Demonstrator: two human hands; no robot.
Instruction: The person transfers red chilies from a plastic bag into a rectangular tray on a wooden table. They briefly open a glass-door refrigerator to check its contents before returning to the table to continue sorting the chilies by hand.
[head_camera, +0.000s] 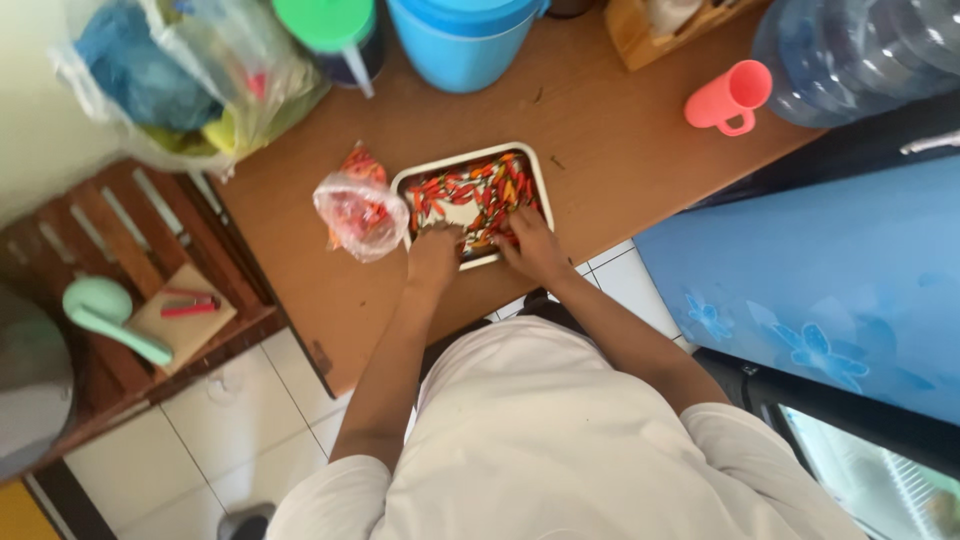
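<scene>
Sorting chillies (480, 195) in the tray (541, 180) on the surface (600, 130); left hand (433, 255) and right hand (533, 243) spread, fingers down among them. Light, soft, easily bruised; best pinched by the stems

A white rectangular tray (400, 181) lies flat on the wooden counter (620, 150), heaped with small red and orange chillies (490, 190).

Red and orange chillies (480, 195) fill a white tray (543, 185) on the brown table (600, 140) beside a pink mug (728, 97).
</scene>
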